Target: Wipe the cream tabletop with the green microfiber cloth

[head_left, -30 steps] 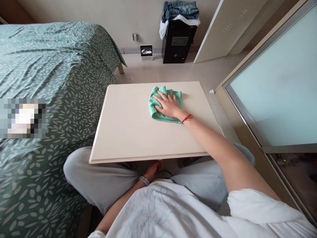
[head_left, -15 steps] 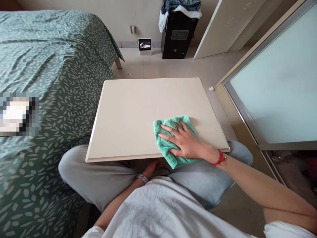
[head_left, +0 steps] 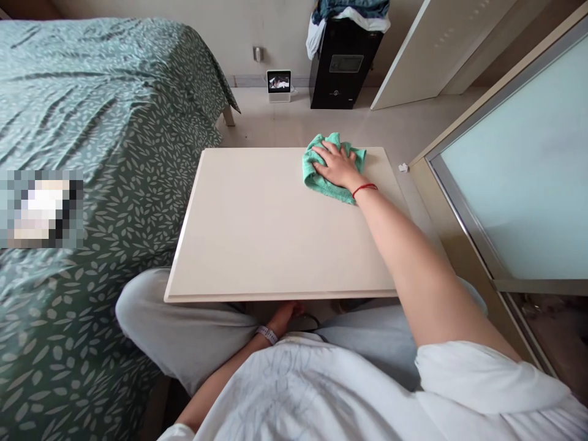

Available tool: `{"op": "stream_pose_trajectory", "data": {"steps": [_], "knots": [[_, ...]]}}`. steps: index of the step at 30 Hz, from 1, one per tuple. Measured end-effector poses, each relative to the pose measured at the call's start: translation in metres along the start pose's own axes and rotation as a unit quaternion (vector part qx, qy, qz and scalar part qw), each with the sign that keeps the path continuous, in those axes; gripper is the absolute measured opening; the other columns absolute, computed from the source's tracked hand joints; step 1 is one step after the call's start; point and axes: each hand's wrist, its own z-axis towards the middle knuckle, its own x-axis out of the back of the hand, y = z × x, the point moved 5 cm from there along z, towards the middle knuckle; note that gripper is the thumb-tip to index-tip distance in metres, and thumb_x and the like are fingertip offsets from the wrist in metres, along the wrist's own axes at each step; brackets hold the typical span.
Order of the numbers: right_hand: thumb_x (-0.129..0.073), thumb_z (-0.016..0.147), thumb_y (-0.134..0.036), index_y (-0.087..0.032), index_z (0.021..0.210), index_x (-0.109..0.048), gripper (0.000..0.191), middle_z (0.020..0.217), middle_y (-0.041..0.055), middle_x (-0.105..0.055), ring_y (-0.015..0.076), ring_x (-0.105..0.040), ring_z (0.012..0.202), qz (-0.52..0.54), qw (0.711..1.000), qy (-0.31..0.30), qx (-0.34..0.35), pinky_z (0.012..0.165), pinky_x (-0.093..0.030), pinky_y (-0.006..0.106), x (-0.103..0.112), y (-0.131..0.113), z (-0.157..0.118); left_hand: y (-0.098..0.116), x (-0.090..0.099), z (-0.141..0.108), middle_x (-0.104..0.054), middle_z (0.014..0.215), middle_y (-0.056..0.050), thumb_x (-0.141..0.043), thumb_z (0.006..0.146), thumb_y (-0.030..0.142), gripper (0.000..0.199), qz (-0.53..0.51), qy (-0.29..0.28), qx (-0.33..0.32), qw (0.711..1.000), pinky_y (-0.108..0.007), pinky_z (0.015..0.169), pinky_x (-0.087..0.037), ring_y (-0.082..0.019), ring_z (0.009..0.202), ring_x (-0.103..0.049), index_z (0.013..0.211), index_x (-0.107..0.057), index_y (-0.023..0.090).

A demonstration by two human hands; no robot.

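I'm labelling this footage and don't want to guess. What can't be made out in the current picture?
All in the head view:
Left hand: fingers unclear in shadow by the tabletop; whether they hold anything can't be told.
Green cloth: partly covered by the right hand.
Item on the bed: masked by pixelation.
Denim: cut off by the top edge.
Small screen: picture too small to read.

A leaf-patterned cover (head_left: pixel 133 135) drapes the bed (head_left: pixel 228 116) at left. Clothes (head_left: pixel 353 9) lie atop a black cabinet (head_left: pixel 344 79); a small screen (head_left: pixel 279 82) stands on the floor (head_left: pixel 271 127) near it.
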Motion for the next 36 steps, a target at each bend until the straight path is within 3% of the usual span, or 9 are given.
{"op": "stream_pose_trajectory", "data": {"steps": [5,10,13,16,21,25,27,30,36], "knots": [[-0.035,0.117,-0.062,-0.029,0.187,-0.048,0.078,0.195,0.0187,-0.039,0.0588,-0.038,0.171,-0.042,0.999,0.026,-0.013,0.128,-0.031,0.093,-0.001,0.002,0.012,0.001,0.000,0.000,-0.059,0.070,-0.008,-0.046,0.063,0.027,0.021,0.000,-0.001,-0.010,1.000,-0.023,0.059,-0.039,-0.012,0.058,-0.054,0.075,-0.054,0.012],[-0.036,0.117,-0.057,-0.026,0.189,-0.046,0.079,0.199,0.0170,-0.032,0.0589,-0.034,0.175,-0.052,0.998,0.009,-0.018,0.133,-0.029,0.090,-0.001,-0.016,-0.025,0.000,0.001,0.003,-0.059,0.070,-0.008,-0.046,0.063,0.024,0.020,-0.001,-0.012,-0.015,1.000,-0.022,0.057,-0.039,-0.012,0.058,-0.054,0.076,-0.054,0.011],[-0.039,0.117,-0.053,-0.024,0.189,-0.047,0.078,0.199,0.0173,-0.033,0.0587,-0.036,0.174,-0.052,0.999,-0.001,0.014,0.134,-0.030,0.089,-0.002,-0.030,-0.067,0.001,0.001,0.003,-0.058,0.069,-0.007,-0.045,0.064,0.023,0.018,-0.003,-0.021,-0.022,1.000,-0.021,0.056,-0.038,-0.011,0.057,-0.054,0.075,-0.053,0.012],[-0.042,0.117,-0.052,-0.025,0.188,-0.048,0.076,0.199,0.0170,-0.034,0.0584,-0.042,0.172,-0.056,0.996,-0.009,0.070,0.133,-0.031,0.089,-0.007,-0.041,-0.126,0.000,0.000,0.004,-0.058,0.069,-0.007,-0.045,0.064,0.023,0.017,-0.006,-0.030,-0.026,0.999,-0.022,0.058,-0.039,-0.012,0.058,-0.054,0.074,-0.052,0.012],[-0.054,0.114,-0.050,-0.038,0.189,-0.048,0.076,0.197,0.0110,-0.041,0.0573,-0.045,0.171,-0.036,0.987,-0.018,0.156,0.134,-0.034,0.088,-0.014,-0.049,-0.235,-0.002,0.000,0.006,-0.058,0.070,-0.008,-0.046,0.064,0.023,0.017,-0.011,-0.030,-0.029,0.999,-0.023,0.062,-0.041,-0.012,0.060,-0.054,0.076,-0.051,0.013],[-0.062,0.112,-0.048,-0.040,0.189,-0.049,0.079,0.196,0.0103,-0.043,0.0547,-0.049,0.170,-0.033,0.979,-0.037,0.196,0.135,-0.035,0.085,-0.013,-0.050,-0.279,-0.002,-0.002,0.004,-0.058,0.071,-0.007,-0.048,0.062,0.025,0.019,-0.010,-0.032,-0.026,0.999,-0.023,0.063,-0.041,-0.012,0.063,-0.054,0.077,-0.052,0.013],[-0.062,0.112,-0.049,-0.037,0.185,-0.056,0.074,0.195,0.0117,-0.044,0.0535,-0.050,0.170,-0.037,0.978,-0.054,0.198,0.135,-0.036,0.082,-0.013,-0.047,-0.277,-0.002,-0.003,0.004,-0.058,0.071,-0.007,-0.049,0.062,0.026,0.020,-0.009,-0.031,-0.023,0.999,-0.023,0.062,-0.041,-0.013,0.064,-0.055,0.077,-0.053,0.013],[-0.059,0.113,-0.049,-0.033,0.181,-0.061,0.070,0.194,0.0135,-0.045,0.0524,-0.049,0.170,-0.043,0.981,-0.067,0.175,0.136,-0.035,0.079,-0.010,-0.038,-0.247,-0.002,-0.002,0.003,-0.058,0.070,-0.008,-0.048,0.062,0.026,0.021,-0.005,-0.029,-0.018,0.999,-0.022,0.059,-0.041,-0.013,0.063,-0.055,0.077,-0.054,0.012],[-0.050,0.114,-0.050,-0.027,0.183,-0.058,0.073,0.195,0.0164,-0.042,0.0555,-0.047,0.169,-0.038,0.994,-0.029,0.100,0.132,-0.034,0.085,0.001,-0.010,-0.128,-0.005,0.001,0.005,-0.060,0.071,-0.008,-0.044,0.065,0.023,0.022,-0.010,-0.028,-0.012,0.999,-0.021,0.058,-0.039,-0.012,0.060,-0.055,0.081,-0.054,0.012]]}}
